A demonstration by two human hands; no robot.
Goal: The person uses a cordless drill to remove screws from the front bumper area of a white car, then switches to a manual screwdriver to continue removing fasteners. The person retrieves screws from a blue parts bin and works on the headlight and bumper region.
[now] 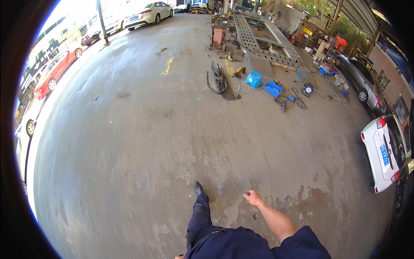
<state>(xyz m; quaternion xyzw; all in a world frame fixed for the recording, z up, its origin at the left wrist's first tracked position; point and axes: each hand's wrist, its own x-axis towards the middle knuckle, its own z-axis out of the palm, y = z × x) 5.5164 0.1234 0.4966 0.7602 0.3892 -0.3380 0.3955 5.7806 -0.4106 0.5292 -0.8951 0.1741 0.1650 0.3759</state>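
Observation:
My right hand [254, 198] swings out ahead of my body over the stained concrete floor [181, 139]. Its fingers are curled in, and no held object shows clearly; a small dark patch lies by the thumb. Only a sliver of skin, seemingly my left hand [179, 257], shows at the bottom rim, so its fingers are hidden. One leg in dark trousers reaches forward, ending in a black shoe [198, 188]. Neither hand touches anything that I can see.
Ahead right are a perforated metal car ramp [247, 32], a blue plastic stool [254, 79], a blue bin [272, 89], a black hose or cable bundle [218, 79] and scattered tools. A white car [380, 152] and grey car [359, 81] stand right; a red car [59, 69] stands left.

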